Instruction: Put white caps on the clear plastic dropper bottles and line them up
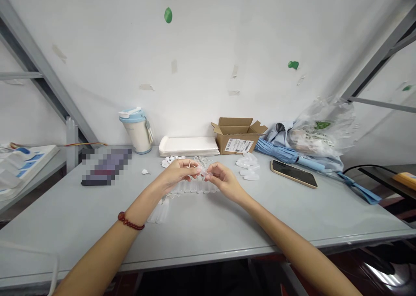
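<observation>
Both my hands meet over the middle of the grey table. My left hand, with a red bead bracelet on its wrist, pinches a small clear plastic piece. My right hand grips the same piece from the other side, fingers curled. Beneath the hands lies a row of small translucent plastic tubes, and more of these tubes lie near my left forearm. Small white plastic caps are scattered just beyond my hands, with another cluster of clear parts to the right.
At the back stand a white-and-blue jug, a stack of white trays and an open cardboard box. A phone, a blue umbrella and a plastic bag lie at right. A dark blurred object lies at left.
</observation>
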A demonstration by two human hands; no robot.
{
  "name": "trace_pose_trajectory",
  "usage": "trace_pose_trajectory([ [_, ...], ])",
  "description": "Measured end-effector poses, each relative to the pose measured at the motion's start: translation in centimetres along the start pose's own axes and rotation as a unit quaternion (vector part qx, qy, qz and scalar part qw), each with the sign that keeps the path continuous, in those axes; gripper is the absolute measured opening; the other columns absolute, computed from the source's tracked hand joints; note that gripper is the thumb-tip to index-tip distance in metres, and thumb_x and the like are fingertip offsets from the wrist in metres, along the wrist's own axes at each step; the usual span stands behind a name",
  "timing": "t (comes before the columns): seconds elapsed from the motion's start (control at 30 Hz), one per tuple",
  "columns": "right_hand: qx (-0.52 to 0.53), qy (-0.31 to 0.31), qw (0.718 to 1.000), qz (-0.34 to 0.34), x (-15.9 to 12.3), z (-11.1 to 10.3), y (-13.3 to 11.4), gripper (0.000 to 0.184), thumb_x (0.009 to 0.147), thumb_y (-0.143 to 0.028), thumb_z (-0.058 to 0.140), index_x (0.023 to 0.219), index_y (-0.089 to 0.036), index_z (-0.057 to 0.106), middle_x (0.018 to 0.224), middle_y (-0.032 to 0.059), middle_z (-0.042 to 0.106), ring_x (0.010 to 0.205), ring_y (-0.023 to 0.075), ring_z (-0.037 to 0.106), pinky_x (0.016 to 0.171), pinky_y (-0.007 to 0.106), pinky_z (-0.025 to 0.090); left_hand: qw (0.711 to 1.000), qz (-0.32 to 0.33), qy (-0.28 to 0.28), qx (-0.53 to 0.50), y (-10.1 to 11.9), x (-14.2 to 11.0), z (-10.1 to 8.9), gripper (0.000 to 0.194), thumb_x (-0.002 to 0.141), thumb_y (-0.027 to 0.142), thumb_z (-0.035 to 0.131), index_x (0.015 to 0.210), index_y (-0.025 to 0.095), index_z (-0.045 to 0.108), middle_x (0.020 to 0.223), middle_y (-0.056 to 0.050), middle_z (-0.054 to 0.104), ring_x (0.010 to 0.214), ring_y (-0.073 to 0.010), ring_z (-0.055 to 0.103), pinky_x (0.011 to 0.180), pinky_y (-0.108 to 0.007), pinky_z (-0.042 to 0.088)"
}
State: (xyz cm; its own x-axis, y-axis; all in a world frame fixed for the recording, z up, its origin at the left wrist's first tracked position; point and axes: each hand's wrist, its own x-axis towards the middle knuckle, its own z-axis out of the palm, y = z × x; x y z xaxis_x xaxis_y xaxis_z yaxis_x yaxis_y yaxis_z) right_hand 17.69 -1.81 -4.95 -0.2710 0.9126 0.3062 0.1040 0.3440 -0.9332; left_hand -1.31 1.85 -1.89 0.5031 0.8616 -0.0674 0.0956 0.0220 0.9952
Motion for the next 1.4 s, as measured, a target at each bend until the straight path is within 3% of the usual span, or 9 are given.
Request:
trace_pose_trajectory([
  [0.27, -0.155, 0.015, 0.985, -0.078, -0.4, 0.4, 0.7, 0.027, 0.086, -0.025, 0.052, 0.111, -0.020, 0.044, 0.069, -0.0025, 0.059, 0.060, 0.0125, 0.052, 0.061, 0.026, 0.041, 0.996, 0.012, 0.030, 0.082, 0.6, -0.4, 0.7, 0.024, 0.067, 0.039, 0.068, 0.076, 0.017, 0.067, 0.072, -0.002, 0.062, 0.069, -0.0150, 0.053, 0.063, -0.028, 0.040],
  [0.47, -0.288, 0.035, 0.947, -0.136, -0.4, 0.5, 2.1, 0.027, 0.088, -0.028, 0.048, 0.115, -0.021, 0.049, 0.105, 0.0100, 0.064, 0.075, 0.0183, 0.061, 0.066, 0.030, 0.046, 0.990, 0.036, 0.039, 0.130, 0.1, -0.2, 1.0, 0.026, 0.070, 0.044, 0.065, 0.071, 0.017, 0.063, 0.064, 0.000, 0.059, 0.063, -0.0147, 0.053, 0.059, -0.027, 0.039],
  [0.53, -0.287, 0.031, 0.949, -0.129, -0.5, 0.5, 2.0, 0.027, 0.089, -0.030, 0.047, 0.114, -0.022, 0.050, 0.105, 0.0106, 0.064, 0.078, 0.0199, 0.062, 0.068, 0.032, 0.047, 0.990, 0.043, 0.032, 0.131, -0.1, -0.1, 1.0, 0.028, 0.070, 0.045, 0.065, 0.070, 0.017, 0.062, 0.063, -0.001, 0.059, 0.062, -0.0147, 0.053, 0.058, -0.027, 0.039],
  [0.63, -0.205, 0.027, 0.975, -0.087, -0.5, 0.6, 1.2, 0.026, 0.088, -0.033, 0.049, 0.112, -0.023, 0.051, 0.090, 0.0067, 0.066, 0.075, 0.0191, 0.064, 0.067, 0.032, 0.048, 0.991, 0.049, 0.018, 0.125, 0.0, -0.2, 0.7, 0.026, 0.071, 0.044, 0.065, 0.072, 0.018, 0.064, 0.067, -0.002, 0.062, 0.064, -0.0154, 0.054, 0.059, -0.027, 0.040],
  [0.77, 0.005, 0.008, 1.000, 0.018, -0.2, 0.5, -0.3, 0.029, 0.086, -0.040, 0.053, 0.107, -0.020, 0.052, 0.086, 0.0049, 0.067, 0.081, 0.0191, 0.067, 0.070, 0.032, 0.050, 0.989, 0.057, 0.031, 0.131, 0.4, -0.4, 0.4, 0.023, 0.072, 0.041, 0.065, 0.077, 0.018, 0.068, 0.071, -0.003, 0.064, 0.068, -0.0168, 0.056, 0.060, -0.028, 0.041],
  [0.9, 0.126, -0.010, 0.989, 0.079, 0.1, 0.3, -0.9, 0.034, 0.080, -0.044, 0.061, 0.102, -0.019, 0.055, 0.089, 0.0060, 0.068, 0.082, 0.0194, 0.067, 0.076, 0.034, 0.050, 0.984, 0.093, 0.058, 0.142, 0.7, -0.5, 0.9, 0.020, 0.073, 0.037, 0.065, 0.080, 0.019, 0.068, 0.078, -0.003, 0.067, 0.071, -0.0173, 0.058, 0.065, -0.029, 0.044],
  [1.03, 0.199, -0.017, 0.974, 0.111, 0.2, 0.2, -0.6, 0.035, 0.076, -0.045, 0.064, 0.100, -0.019, 0.057, 0.088, 0.0051, 0.069, 0.083, 0.0201, 0.067, 0.080, 0.036, 0.049, 0.957, 0.151, 0.102, 0.226, 0.8, -0.7, 1.8, 0.017, 0.075, 0.031, 0.063, 0.088, 0.021, 0.067, 0.093, -0.004, 0.067, 0.074, -0.0165, 0.059, 0.065, -0.028, 0.045],
  [1.17, 0.238, -0.009, 0.963, 0.129, 0.3, 0.3, -0.1, 0.033, 0.074, -0.042, 0.068, 0.097, -0.020, 0.060, 0.082, 0.0029, 0.069, 0.082, 0.0184, 0.066, 0.080, 0.035, 0.049, 0.930, 0.207, 0.113, 0.281, 0.5, -0.8, 2.3, 0.017, 0.077, 0.028, 0.061, 0.091, 0.021, 0.066, 0.098, -0.004, 0.066, 0.072, -0.0152, 0.058, 0.061, -0.027, 0.045],
  [1.4, 0.262, 0.003, 0.954, 0.145, 0.2, 0.3, -0.4, 0.028, 0.074, -0.039, 0.069, 0.092, -0.019, 0.062, 0.086, 0.0038, 0.069, 0.079, 0.0159, 0.064, 0.078, 0.032, 0.050, 0.913, 0.221, 0.102, 0.328, 0.1, -0.8, 2.3, 0.017, 0.078, 0.026, 0.059, 0.093, 0.022, 0.065, 0.099, -0.004, 0.065, 0.075, -0.0167, 0.059, 0.062, -0.027, 0.044],
])
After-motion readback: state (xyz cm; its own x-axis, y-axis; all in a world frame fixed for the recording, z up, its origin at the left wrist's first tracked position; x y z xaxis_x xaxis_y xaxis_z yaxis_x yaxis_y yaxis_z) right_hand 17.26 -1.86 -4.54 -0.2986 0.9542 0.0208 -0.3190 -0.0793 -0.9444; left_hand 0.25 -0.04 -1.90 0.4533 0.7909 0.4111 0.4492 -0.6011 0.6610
